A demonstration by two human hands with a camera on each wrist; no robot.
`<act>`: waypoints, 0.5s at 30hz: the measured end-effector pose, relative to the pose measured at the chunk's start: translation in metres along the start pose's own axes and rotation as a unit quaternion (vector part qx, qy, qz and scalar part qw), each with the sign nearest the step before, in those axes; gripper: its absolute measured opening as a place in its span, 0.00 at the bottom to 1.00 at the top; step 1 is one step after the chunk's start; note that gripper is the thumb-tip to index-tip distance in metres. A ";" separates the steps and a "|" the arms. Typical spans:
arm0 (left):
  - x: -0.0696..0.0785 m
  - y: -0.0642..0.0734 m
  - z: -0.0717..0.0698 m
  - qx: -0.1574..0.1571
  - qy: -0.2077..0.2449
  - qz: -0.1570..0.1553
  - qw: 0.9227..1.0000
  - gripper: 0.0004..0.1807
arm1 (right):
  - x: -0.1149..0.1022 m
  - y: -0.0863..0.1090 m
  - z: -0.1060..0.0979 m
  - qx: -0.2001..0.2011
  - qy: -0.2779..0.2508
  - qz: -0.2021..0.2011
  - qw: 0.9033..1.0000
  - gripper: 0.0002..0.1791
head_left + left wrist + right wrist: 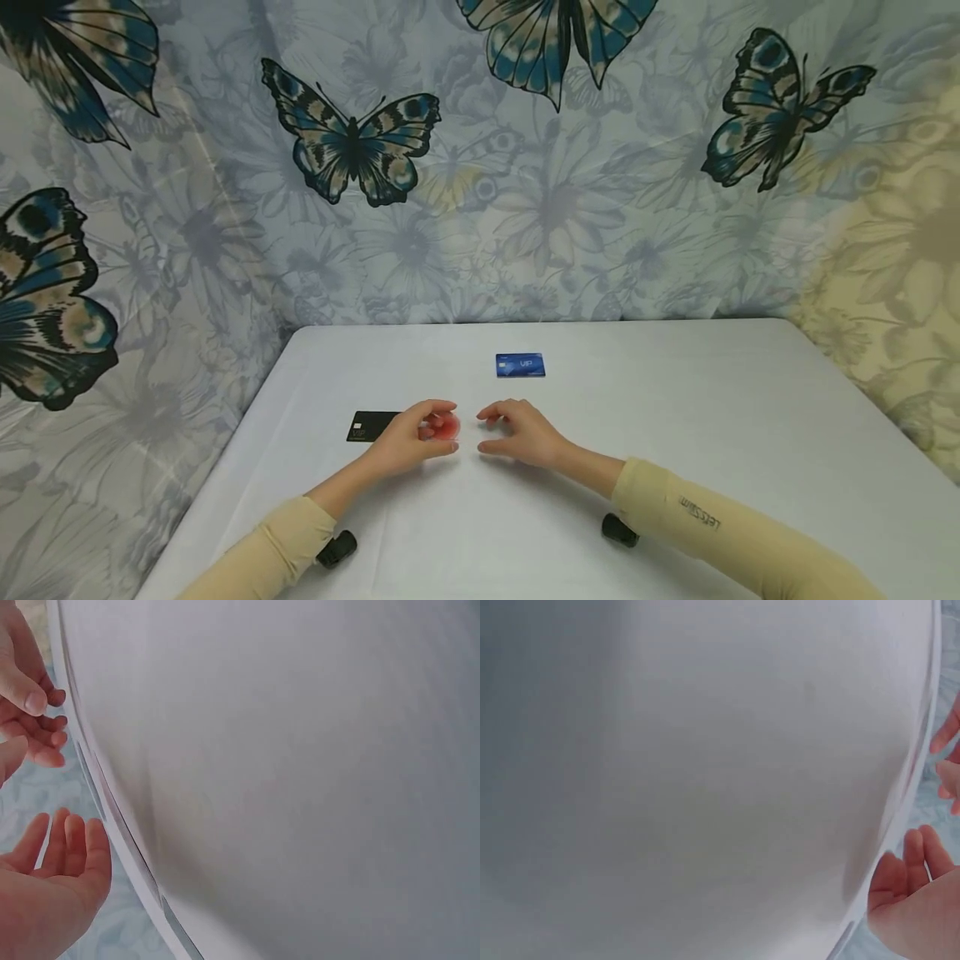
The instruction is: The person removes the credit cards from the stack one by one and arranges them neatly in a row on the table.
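Nearer than the blue card [521,365], the left hand [405,437] and right hand [528,433] have relaxed fingers, apparently holding nothing, so handling seems yet to be done, while only the head view clearly shows the black card [371,425] and partly hidden reddish thing [449,427], both nearer and left of the blue card.
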State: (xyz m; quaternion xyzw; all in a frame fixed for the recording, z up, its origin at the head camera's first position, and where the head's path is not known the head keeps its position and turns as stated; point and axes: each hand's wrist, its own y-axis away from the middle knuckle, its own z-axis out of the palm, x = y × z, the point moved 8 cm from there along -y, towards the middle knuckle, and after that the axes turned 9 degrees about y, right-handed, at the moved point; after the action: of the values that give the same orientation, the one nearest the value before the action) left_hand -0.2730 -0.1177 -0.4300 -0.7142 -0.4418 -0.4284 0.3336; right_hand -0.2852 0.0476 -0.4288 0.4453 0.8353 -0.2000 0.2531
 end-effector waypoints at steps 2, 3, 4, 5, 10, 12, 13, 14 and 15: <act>0.001 -0.001 0.006 -0.004 0.034 -0.008 0.999 0.31 | 0.001 0.006 -0.002 0.002 -0.007 0.000 1.000 0.22; 0.001 -0.002 0.009 -0.007 0.049 -0.013 0.999 0.31 | 0.002 0.009 -0.004 0.004 -0.008 -0.001 1.000 0.22; 0.002 -0.002 0.012 -0.009 0.059 -0.017 0.998 0.31 | 0.002 0.012 -0.005 0.006 -0.009 -0.002 1.000 0.22; 0.003 -0.002 0.015 -0.011 0.069 -0.023 0.997 0.31 | 0.002 0.015 -0.007 0.008 -0.012 -0.003 1.000 0.22; 0.006 -0.004 0.026 -0.018 0.094 -0.042 0.995 0.31 | 0.008 0.029 -0.014 0.018 -0.020 0.005 1.000 0.22; 0.006 -0.005 0.030 -0.019 0.104 -0.046 0.993 0.31 | 0.010 0.035 -0.016 0.024 -0.024 0.007 0.999 0.22; 0.007 -0.005 0.032 -0.020 0.110 -0.048 0.993 0.31 | 0.011 0.038 -0.017 0.026 -0.025 0.009 0.999 0.22; 0.007 -0.006 0.034 -0.022 0.116 -0.048 0.992 0.30 | 0.012 0.040 -0.018 0.027 -0.028 0.011 0.999 0.22; 0.007 -0.006 0.036 -0.024 0.122 -0.048 0.991 0.30 | 0.013 0.042 -0.020 0.029 -0.028 0.013 0.999 0.22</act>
State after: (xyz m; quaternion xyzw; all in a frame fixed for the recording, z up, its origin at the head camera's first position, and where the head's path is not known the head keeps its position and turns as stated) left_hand -0.2658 -0.0820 -0.4376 -0.6423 -0.4212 -0.5383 0.3467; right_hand -0.2609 0.0891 -0.4259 0.4571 0.8160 -0.2332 0.2661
